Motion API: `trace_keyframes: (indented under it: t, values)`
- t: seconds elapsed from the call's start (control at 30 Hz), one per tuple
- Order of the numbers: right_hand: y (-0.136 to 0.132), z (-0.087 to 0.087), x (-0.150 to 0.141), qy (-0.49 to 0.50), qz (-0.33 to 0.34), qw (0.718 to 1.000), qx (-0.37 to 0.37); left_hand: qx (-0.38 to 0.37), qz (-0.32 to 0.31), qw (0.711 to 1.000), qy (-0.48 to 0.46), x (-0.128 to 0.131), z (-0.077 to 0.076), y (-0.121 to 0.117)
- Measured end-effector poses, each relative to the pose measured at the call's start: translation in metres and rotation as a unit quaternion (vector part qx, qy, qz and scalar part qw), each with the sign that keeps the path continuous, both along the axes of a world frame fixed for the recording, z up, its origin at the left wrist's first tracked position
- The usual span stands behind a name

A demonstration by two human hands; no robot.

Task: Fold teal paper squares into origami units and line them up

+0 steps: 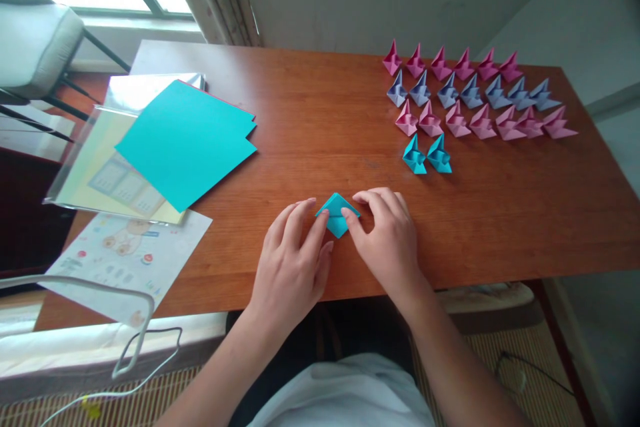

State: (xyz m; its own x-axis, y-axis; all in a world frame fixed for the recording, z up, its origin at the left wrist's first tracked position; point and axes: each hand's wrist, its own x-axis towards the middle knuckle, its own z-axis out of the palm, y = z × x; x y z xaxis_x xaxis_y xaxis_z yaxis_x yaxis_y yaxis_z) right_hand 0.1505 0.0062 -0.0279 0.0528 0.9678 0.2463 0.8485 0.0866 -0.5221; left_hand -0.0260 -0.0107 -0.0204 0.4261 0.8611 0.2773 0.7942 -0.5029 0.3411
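Note:
A small folded piece of turquoise origami paper (339,227) lies near the table's front edge, shaped like a diamond with a crease line across its middle. My left hand (293,257) holds its left side, the index fingertip pressing on the paper and the thumb lower down, off it. From the right, my right hand (387,237) holds the same piece, thumb on its face and index finger by its upper right edge. Beyond my right hand stand two finished turquoise folded figures (415,155), pointed at the top.
Rows of pink (441,65), lavender (471,92) and rose folded figures (457,120) fill the table's back right. Turquoise sheets (185,140) lie at left on a clear plastic sleeve (75,167). A printed sheet (170,253) overlaps the front edge near a white curved bar (100,285).

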Motion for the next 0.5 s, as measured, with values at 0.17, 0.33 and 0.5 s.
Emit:
trace_keyframes:
  t: [0.17, 0.33, 0.5]
  values:
    - [0.005, 0.0037, -0.0007, -0.039, 0.007, 0.998, -0.04, -0.009, -0.007, 1.0, -0.003, 0.0031, 0.0014, -0.0021]
    - [0.004, 0.0002, 0.0033, 0.034, 0.046, 0.998, -0.025, -0.034, -0.014, 0.999, -0.029, 0.0046, 0.0007, 0.0008]
    - [0.0003, -0.0027, 0.0007, 0.072, 0.04, 0.997, -0.011, -0.042, -0.009, 0.998, -0.047, 0.0054, -0.0002, 0.0057]
